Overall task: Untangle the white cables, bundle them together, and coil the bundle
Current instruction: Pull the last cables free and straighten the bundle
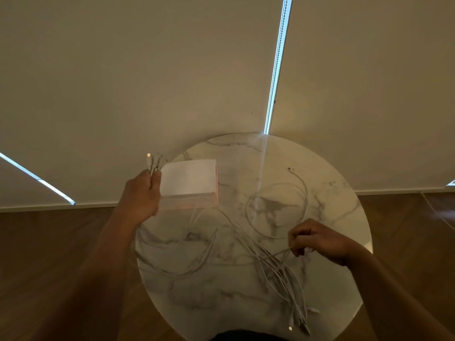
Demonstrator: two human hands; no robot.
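The fingers (pixel 155 179) of the left hand (pixel 141 195) are clenched round a gathered bunch of connector ends (pixel 150 163), which stick up out of the fist toward twelve o'clock. The right hand (pixel 320 241) pinches a single strand between curled fingers (pixel 295 233), just off the desk (pixel 221 299) at its three o'clock side. Between the two hands the white cables (pixel 268 259) sag and lie across the marble top, their long run slanting from ten o'clock, where the left hand holds them up, down to five o'clock. The crossing that matters lies at about eight o'clock from the right fingers and very near them, so the right hand is the nearer one to work it, while the left serves as anchor. The cables look thin, limp and smooth, several strands overlapping in a loose tangle rather than a hard knot. One makes an open loop (pixel 247 205) at one o'clock of the desk, and a spray of free plugs (pixel 290 328) reaches the rim at five o'clock. A white box (pixel 188 179) stands at eleven o'clock, touching the left hand, and strands pass close under its near edge, where a pull may well snag.
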